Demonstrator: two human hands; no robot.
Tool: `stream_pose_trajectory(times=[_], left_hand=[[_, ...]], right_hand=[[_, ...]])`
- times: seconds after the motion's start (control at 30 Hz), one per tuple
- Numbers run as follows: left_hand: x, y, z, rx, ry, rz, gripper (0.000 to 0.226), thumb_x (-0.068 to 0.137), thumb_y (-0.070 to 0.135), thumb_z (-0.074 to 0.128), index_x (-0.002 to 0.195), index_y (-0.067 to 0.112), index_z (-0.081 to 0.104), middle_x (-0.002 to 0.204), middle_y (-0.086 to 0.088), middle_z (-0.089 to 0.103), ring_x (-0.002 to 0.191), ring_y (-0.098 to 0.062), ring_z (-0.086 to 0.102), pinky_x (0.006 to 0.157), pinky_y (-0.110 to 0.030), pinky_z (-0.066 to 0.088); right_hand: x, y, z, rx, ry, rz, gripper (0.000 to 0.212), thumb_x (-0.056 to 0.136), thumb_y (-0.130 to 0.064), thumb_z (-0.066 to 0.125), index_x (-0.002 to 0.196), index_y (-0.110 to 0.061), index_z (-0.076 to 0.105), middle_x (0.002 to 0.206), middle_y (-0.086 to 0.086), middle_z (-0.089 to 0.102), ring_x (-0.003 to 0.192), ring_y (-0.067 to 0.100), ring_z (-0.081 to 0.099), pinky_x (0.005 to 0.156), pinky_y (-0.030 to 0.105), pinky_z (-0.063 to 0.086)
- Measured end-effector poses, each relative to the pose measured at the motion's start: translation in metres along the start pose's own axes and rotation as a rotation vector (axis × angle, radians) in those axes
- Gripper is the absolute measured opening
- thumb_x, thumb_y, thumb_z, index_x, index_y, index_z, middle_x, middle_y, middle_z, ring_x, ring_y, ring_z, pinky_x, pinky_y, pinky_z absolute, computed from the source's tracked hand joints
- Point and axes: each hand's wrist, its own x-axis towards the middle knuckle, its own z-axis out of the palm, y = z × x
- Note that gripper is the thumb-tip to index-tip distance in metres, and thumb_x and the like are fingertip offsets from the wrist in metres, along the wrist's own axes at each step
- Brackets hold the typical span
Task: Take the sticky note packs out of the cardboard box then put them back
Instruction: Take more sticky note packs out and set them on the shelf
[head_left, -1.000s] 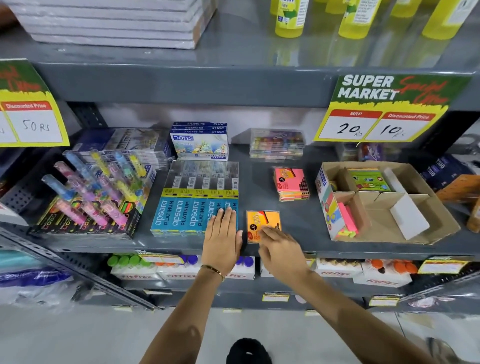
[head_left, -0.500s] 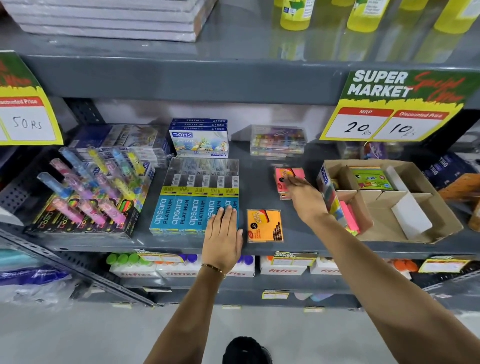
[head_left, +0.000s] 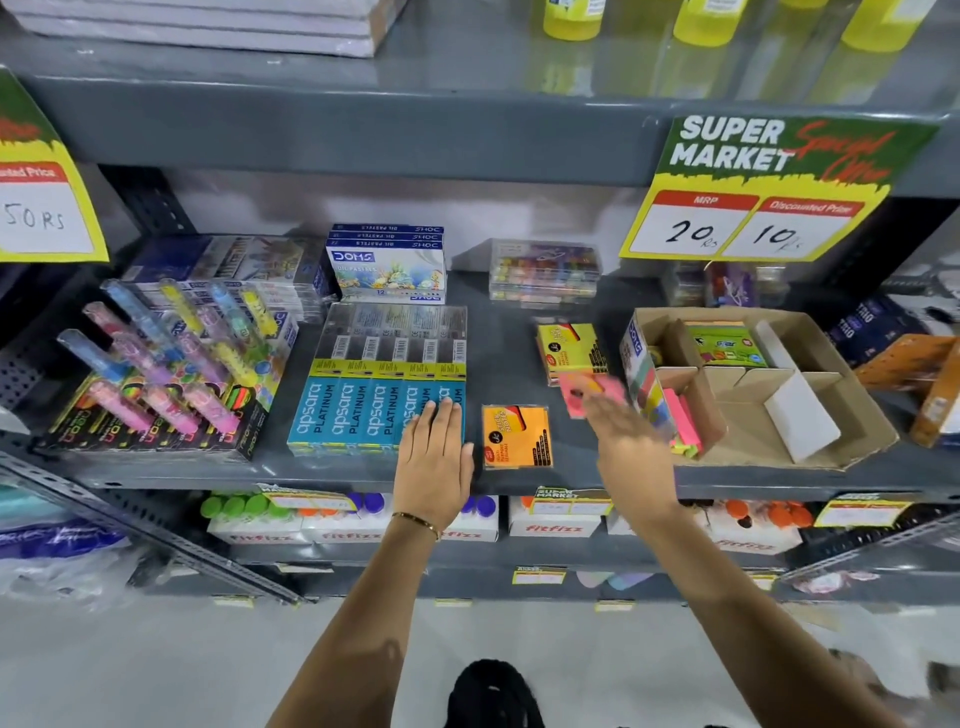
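Note:
A pink sticky note pack (head_left: 584, 393), blurred, is held at the fingertips of my right hand (head_left: 631, 444), just in front of a short stack of packs with a yellow one (head_left: 569, 349) on top. Left of my right hand, an orange pack (head_left: 517, 436) lies flat on the shelf. To the right stands the open cardboard box (head_left: 872, 421) with dividers. It holds a green pack (head_left: 727, 347) at the back and pink and multicoloured packs (head_left: 680, 415) on edge at its left side. My left hand (head_left: 434, 457) rests flat on the blue pencil boxes.
Blue Apsara pencil boxes (head_left: 363, 410) lie left of the orange pack, and a highlighter display (head_left: 156, 374) stands further left. Doms pastel boxes (head_left: 387, 265) and clear cases (head_left: 545, 270) sit at the back. A price sign (head_left: 753, 208) hangs from the shelf above.
My right hand left the orange pack, reached to the stack behind it, and has now drawn the pink top pack off toward the front. The yellow pack is uncovered. My left hand stayed put.

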Motion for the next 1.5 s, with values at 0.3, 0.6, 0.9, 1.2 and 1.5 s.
stream_pose_trajectory(times=[0.3, 0.6, 0.9, 1.2, 1.5], left_hand=[[-0.001, 0.001, 0.000, 0.011, 0.004, 0.002, 0.053, 0.092, 0.030, 0.027, 0.128, -0.002, 0.049, 0.129, -0.018, 0.054, 0.121, -0.035, 0.047, 0.101, -0.049, 0.025], [-0.001, -0.002, 0.000, -0.032, -0.010, -0.001, 0.065, 0.099, 0.036, 0.005, 0.127, -0.003, 0.049, 0.129, -0.019, 0.054, 0.120, -0.036, 0.047, 0.100, -0.052, 0.023], [0.000, -0.003, 0.001, -0.047, -0.027, -0.003, 0.066, 0.098, 0.038, 0.005, 0.129, -0.002, 0.048, 0.131, -0.017, 0.053, 0.122, -0.034, 0.046, 0.101, -0.051, 0.023], [-0.001, -0.003, 0.000, -0.065, -0.028, -0.010, 0.062, 0.098, 0.036, 0.007, 0.129, 0.000, 0.047, 0.131, -0.016, 0.053, 0.123, -0.030, 0.040, 0.105, -0.044, 0.024], [-0.001, -0.004, -0.001, -0.057, -0.035, -0.018, 0.062, 0.099, 0.036, 0.008, 0.128, 0.000, 0.048, 0.129, -0.016, 0.054, 0.120, -0.033, 0.046, 0.100, -0.050, 0.024]], right_hand=[[-0.035, -0.007, 0.019, 0.122, -0.250, 0.139, 0.037, 0.069, 0.003, 0.073, 0.105, -0.001, 0.069, 0.107, 0.014, 0.073, 0.092, 0.028, 0.072, 0.068, 0.041, 0.060], [0.085, 0.005, 0.013, 0.043, -0.496, 0.153, 0.078, 0.082, 0.019, 0.044, 0.148, -0.011, 0.016, 0.159, 0.009, 0.011, 0.147, 0.026, 0.009, 0.118, 0.034, 0.013], [0.080, 0.006, 0.017, -0.036, -0.234, 0.014, 0.065, 0.071, 0.016, 0.060, 0.129, -0.012, 0.052, 0.133, 0.007, 0.058, 0.120, 0.025, 0.057, 0.088, 0.033, 0.053], [0.080, -0.050, 0.044, -0.036, -0.400, -0.195, 0.051, 0.085, 0.009, 0.047, 0.134, -0.004, 0.045, 0.140, 0.014, 0.050, 0.130, 0.027, 0.047, 0.098, 0.037, 0.046], [0.087, -0.044, 0.036, 0.018, -0.361, -0.058, 0.041, 0.088, 0.004, 0.050, 0.127, -0.006, 0.048, 0.125, 0.012, 0.061, 0.108, 0.025, 0.063, 0.081, 0.032, 0.055]])
